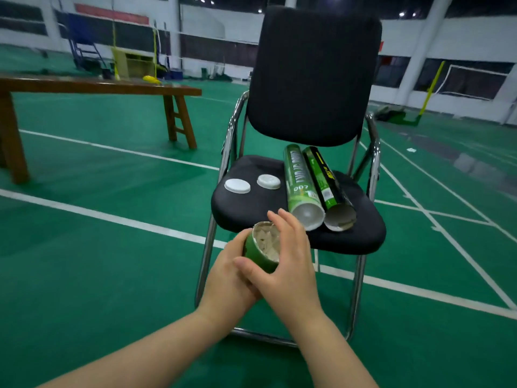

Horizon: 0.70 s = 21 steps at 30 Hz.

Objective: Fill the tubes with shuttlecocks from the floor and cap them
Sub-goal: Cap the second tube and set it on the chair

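My left hand [228, 278] grips a green tube [258, 252] in front of the chair, its open mouth toward me with white shuttlecock feathers [268, 242] inside. My right hand [291, 261] wraps around the tube's mouth, thumb across the green wall, fingers over the rim's right side. Two more tubes lie on the black chair seat [361, 233], open ends toward me: a light green tube [298, 177] and a darker green and black tube [326, 180] with a torn rim. Two white caps [237, 186] [268, 182] rest on the seat's left part.
The black chair [313, 74] has chrome legs and armrests and stands on green court flooring with white lines. A wooden bench [92, 88] stands to the left. Net posts and a blue ladder frame are far behind.
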Tool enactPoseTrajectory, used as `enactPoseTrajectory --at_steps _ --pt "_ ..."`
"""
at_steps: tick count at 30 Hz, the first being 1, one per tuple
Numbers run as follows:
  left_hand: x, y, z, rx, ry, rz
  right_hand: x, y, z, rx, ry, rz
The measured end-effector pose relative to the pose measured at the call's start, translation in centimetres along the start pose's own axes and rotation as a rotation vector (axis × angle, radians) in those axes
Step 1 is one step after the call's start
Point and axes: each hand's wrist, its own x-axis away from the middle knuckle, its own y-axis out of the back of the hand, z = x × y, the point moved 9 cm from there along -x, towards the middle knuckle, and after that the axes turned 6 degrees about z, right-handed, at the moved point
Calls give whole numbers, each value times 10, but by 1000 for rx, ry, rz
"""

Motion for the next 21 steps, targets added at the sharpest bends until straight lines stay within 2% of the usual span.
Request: enactPoseTrajectory --at_steps 2,5,14,18,21 --pt "-3 14 -9 -5 -25 -24 -10 -3 11 -5 23 16" --pt "-8 40 -13 109 -48 -104 -22 -9 28 -7 52 17" --pt "-17 72 -9 366 -55 -182 -46 -34 49 -2 99 51" --pt "-19 75 3 329 -25 -193 -50 -42 50 -19 120 76" --pt "-26 82 19 -12 58 -216 -54 -44 43 -271 97 102"
